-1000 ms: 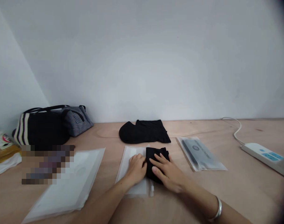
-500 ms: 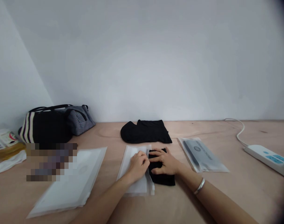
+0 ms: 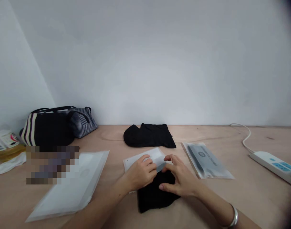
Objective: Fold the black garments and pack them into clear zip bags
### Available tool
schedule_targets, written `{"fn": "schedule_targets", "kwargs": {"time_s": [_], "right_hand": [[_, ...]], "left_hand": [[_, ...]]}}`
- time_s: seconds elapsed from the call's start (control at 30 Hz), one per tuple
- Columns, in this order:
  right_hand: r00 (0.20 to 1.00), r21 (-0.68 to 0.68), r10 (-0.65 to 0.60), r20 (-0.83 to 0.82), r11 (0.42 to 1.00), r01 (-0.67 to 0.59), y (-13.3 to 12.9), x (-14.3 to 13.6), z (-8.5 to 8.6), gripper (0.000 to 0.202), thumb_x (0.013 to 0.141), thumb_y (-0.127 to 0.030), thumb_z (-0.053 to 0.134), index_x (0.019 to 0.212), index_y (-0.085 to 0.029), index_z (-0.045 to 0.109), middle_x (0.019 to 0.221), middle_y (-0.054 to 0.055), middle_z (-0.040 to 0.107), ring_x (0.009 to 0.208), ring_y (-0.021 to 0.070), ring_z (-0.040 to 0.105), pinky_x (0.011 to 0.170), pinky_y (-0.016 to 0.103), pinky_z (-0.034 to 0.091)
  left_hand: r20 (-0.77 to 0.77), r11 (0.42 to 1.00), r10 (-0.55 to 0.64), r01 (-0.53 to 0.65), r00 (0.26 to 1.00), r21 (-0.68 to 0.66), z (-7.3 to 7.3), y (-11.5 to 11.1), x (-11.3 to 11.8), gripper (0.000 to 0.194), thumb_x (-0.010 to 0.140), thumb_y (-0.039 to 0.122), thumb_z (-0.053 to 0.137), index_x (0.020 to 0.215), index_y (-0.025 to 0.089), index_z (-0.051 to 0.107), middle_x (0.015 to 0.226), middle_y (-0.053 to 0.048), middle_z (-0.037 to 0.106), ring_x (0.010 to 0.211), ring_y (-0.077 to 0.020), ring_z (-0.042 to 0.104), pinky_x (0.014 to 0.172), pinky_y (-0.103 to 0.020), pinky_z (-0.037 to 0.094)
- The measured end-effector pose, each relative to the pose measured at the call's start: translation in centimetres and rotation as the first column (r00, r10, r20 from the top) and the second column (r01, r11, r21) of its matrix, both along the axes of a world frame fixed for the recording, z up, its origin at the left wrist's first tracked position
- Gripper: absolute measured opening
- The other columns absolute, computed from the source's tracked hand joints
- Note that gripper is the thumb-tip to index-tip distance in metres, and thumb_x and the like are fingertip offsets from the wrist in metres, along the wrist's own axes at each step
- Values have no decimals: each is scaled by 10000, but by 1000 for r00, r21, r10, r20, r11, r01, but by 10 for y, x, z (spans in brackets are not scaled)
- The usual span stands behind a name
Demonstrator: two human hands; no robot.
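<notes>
A frosted plastic zip bag (image 3: 133, 158) lies in front of me, its near edge over a folded black cloth (image 3: 151, 200). My left hand (image 3: 142, 173) is closed on the bag's near edge, fingers curled and thumb hidden. My right hand (image 3: 181, 179) wears a silver bangle on its wrist and arches over the cloth, thumb and index finger apart. Its curved fingertips are at the bag's right edge, and the thumb is over the black cloth. Behind the bag lies a black fabric piece (image 3: 147, 135) shaped like a mitten or sock.
Flat frosted bags (image 3: 74, 187) lie stacked on the left. A filled frosted bag (image 3: 207, 160) with printing lies to the right, and a white power strip (image 3: 274, 163) farther right. Striped bags (image 3: 52, 130) and a bottle (image 3: 7, 144) stand at the back left, near a pixelated patch.
The zip bag has turned so its edge faces me, and the folded black cloth has moved left and nearer. Both hands came nearer; the right hand lifted from lying flat on the cloth.
</notes>
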State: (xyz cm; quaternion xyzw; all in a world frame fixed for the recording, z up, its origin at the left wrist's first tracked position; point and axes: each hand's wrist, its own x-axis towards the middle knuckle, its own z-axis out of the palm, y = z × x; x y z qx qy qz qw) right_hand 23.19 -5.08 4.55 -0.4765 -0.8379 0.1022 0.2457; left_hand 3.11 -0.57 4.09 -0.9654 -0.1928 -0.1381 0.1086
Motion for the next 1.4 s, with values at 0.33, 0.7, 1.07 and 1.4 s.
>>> {"fn": "schedule_targets", "kwargs": {"time_s": [0.33, 0.7, 1.07, 1.4], "right_hand": [[911, -178, 316, 264, 945, -276, 12, 20, -23, 999, 513, -646, 633, 1349, -286, 221, 1439, 130, 71, 1286, 355, 59, 987, 569, 17], [927, -70, 195, 321, 981, -182, 16, 6, -30, 622, 788, -565, 413, 1292, -201, 376, 1408, 84, 228, 1291, 294, 127, 1017, 519, 163], [930, -122, 269, 250, 962, -245, 9, 20, -24, 553, 789, -367, 498, 1290, -168, 377, 1400, 71, 248, 1277, 239, 205, 1027, 382, 276], [962, -22, 208, 179, 978, -208, 5, 10, -23, 369, 845, -190, 389, 1199, -182, 493, 1314, 58, 409, 1184, 187, 395, 999, 335, 342]], "left_hand": [[69, 913, 145, -107, 987, -393, -26, -35, -34, 503, 895, 402, 356, 1355, 265, 204, 1413, -45, 239, 1282, -252, 195, 1023, -463, 205], [95, 919, 102, -57, 990, -391, -24, -28, -29, 556, 864, 425, 413, 1353, 258, 209, 1379, -48, 313, 1273, -252, 225, 1025, -501, 165], [20, 948, 21, -14, 1000, -319, -22, -24, -42, 619, 829, 344, 472, 1364, 228, 183, 1400, -43, 260, 1275, -249, 221, 1040, -475, 184], [228, 986, 37, 2, 973, -168, -37, -17, -39, 441, 854, 75, 335, 1261, 227, 409, 1288, -10, 453, 1183, -163, 404, 980, -338, 370]]}}
